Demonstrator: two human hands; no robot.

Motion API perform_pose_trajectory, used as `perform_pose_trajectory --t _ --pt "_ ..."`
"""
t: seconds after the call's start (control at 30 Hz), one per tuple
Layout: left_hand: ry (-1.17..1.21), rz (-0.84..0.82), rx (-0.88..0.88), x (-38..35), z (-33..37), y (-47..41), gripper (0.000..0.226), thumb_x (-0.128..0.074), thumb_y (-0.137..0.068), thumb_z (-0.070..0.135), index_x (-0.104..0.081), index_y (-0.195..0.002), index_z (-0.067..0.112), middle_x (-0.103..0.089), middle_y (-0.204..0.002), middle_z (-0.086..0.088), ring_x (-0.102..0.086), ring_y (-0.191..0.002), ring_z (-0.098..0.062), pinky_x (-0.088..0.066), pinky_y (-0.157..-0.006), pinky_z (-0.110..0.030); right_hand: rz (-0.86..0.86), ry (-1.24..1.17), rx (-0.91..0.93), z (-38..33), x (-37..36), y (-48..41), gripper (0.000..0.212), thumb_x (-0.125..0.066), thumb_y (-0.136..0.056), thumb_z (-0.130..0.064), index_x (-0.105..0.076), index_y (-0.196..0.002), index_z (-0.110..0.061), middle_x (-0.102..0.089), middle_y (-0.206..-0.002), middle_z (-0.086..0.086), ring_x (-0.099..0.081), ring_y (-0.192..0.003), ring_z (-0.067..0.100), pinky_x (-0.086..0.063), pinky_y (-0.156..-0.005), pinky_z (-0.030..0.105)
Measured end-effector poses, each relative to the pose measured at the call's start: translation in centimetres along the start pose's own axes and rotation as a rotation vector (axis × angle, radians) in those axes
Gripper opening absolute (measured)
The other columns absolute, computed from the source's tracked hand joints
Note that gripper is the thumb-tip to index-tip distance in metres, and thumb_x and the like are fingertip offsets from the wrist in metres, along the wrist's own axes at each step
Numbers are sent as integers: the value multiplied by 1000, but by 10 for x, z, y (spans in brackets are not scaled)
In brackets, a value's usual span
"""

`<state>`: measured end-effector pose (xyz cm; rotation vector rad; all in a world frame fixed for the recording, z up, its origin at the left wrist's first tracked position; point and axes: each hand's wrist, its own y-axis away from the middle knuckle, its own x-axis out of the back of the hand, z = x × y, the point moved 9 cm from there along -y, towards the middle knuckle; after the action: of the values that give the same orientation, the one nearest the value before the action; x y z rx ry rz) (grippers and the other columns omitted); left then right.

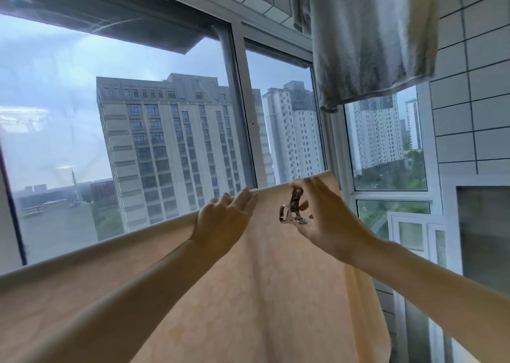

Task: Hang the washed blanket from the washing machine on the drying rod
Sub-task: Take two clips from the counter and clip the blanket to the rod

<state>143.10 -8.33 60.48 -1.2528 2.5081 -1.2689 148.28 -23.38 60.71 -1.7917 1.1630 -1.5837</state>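
Observation:
A peach blanket is draped over the drying rod, which it hides; its folded top edge runs from lower left up to the right. My left hand lies flat on the blanket near that top edge, fingers straight. My right hand is raised just to the right, in front of the blanket's upper right corner. It pinches a shiny metal clip between thumb and fingers. The clip hangs just in front of the cloth, and I cannot tell whether it touches.
A grey cloth hangs overhead at the upper right. Large windows with white frames stand right behind the blanket. A white tiled wall closes the right side, with a framed opening below it.

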Motion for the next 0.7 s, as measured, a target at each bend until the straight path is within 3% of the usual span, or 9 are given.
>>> perform_pose_trajectory --t 0.2,0.43,0.57,0.7 --pt "2 20 95 -2 8 -21 40 -77 -78 29 -70 -114 14 -70 -111 -4 -71 -74 -24 -57 -53 -33 -9 10 16 32 6 -8 62 -75 -79 -18 -36 -127 -27 -43 -112 -8 -60 -90 13 -55 -76 33" --pt "22 -120 183 -25 12 -47 42 -86 -69 20 -71 -109 21 -72 -88 7 -67 -68 -20 -53 -46 -30 -41 21 70 67 18 -31 66 -76 -79 -20 -37 -133 -23 -49 -119 -6 -60 -92 11 -53 -80 29" --pt "109 -163 239 -27 14 -56 13 -67 -88 28 -71 -100 23 -71 -86 9 -67 -73 -14 -54 -57 -28 -59 74 107 79 22 -43 74 -78 -78 -25 -37 -139 -22 -51 -125 -6 -57 -103 11 -47 -94 33" --pt "131 -218 266 -35 16 -66 11 -56 -96 27 -66 -99 26 -66 -80 11 -65 -69 -8 -54 -61 -25 -67 94 146 89 24 -58 66 -80 -76 -29 -44 -131 -24 -55 -123 -8 -54 -105 10 -48 -89 28"
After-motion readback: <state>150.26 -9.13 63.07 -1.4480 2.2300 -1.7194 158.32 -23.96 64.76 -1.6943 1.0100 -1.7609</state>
